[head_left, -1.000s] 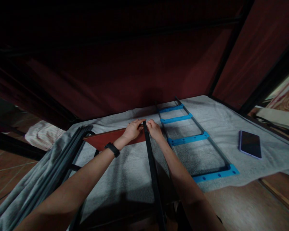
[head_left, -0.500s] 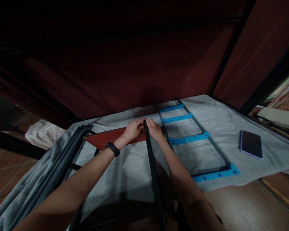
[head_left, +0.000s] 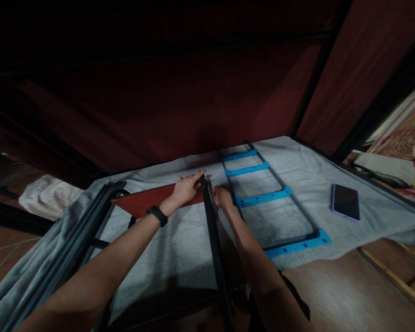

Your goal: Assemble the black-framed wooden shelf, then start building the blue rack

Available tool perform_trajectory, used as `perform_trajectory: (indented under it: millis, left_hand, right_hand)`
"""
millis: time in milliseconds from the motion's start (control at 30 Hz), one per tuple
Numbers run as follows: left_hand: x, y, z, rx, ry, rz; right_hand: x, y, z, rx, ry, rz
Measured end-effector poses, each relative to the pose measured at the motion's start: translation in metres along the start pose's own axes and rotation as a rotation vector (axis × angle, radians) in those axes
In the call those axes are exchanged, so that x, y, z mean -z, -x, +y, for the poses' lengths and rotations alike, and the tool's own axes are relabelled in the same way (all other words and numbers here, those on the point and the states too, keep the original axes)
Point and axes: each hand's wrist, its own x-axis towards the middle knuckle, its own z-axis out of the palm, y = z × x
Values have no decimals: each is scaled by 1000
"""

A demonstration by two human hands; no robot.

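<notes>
A black metal bar [head_left: 212, 230] runs from near my body to its far end, where a reddish-brown board [head_left: 155, 198] meets it from the left. My left hand [head_left: 187, 189], with a dark watch on the wrist, is closed at that corner, its index finger stretched over the bar's end. A tiny bright bit, too small to name, shows beside the bar's tip. Just right of the bar and apart from it is my right hand [head_left: 223, 196], its fingers curled together; whatever they hold, if anything, is hidden.
Right of my hands lies a grey-tubed frame with blue crosspieces [head_left: 263, 198] on the grey cloth [head_left: 307, 170]. Farther right is a phone [head_left: 346, 202]. Several dark grey tubes [head_left: 79, 235] lie at the left. A dark red panel [head_left: 193, 101] stands behind.
My right hand has moved away from the bar's end, slightly down and nearer to me. My left hand stays at the corner. The whole view has shifted a little.
</notes>
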Motion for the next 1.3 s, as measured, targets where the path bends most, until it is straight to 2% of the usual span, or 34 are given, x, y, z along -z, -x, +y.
perform_trajectory:
  millis: [200, 533, 733, 1300]
  left_hand:
    - [3, -2, 1, 5, -22, -6]
    - [1, -5, -1, 7, -13, -16]
    - [3, -4, 1, 1, 3, -19]
    - [3, -2, 2, 31, -24, -47]
  right_hand:
    - [-14, 8, 6, 64, 93, -59]
    - [-10, 8, 3, 105, 87, -53]
    - [-6, 9, 1, 144, 206, -114]
    - [-5, 9, -4, 124, 312, -118]
